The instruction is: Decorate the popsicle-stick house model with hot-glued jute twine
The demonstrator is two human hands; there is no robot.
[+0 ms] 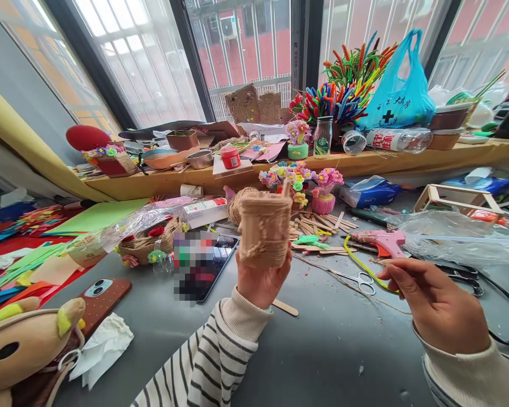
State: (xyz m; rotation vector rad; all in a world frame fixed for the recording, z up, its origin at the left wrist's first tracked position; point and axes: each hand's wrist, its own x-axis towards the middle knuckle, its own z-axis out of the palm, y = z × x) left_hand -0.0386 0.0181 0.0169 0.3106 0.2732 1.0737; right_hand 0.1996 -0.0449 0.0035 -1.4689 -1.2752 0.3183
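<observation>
My left hand (263, 282) is closed around the lower part of a small beige cup-like pot (265, 229), its sides covered in cord, and holds it up above the table. A short stub sticks up from its rim at the right. Off to the right, my right hand (436, 299) is closed in a pinch, thumb against forefinger; whatever sits at the fingertips is too small to make out. Beside that hand are a yellow pipe cleaner (358, 260), a thin strand of twine (382, 303), white-handled scissors (365, 282) and a pink glue gun (385, 240).
Wooden craft sticks (322, 223) lie scattered behind the pot, near a twine ball (237, 206). A tablet (220, 265), a brown phone (110, 299), crumpled tissue (104, 345) and a plush toy (25, 345) lie left. Pipe-cleaner flowers (328, 183) stand below the cluttered ledge.
</observation>
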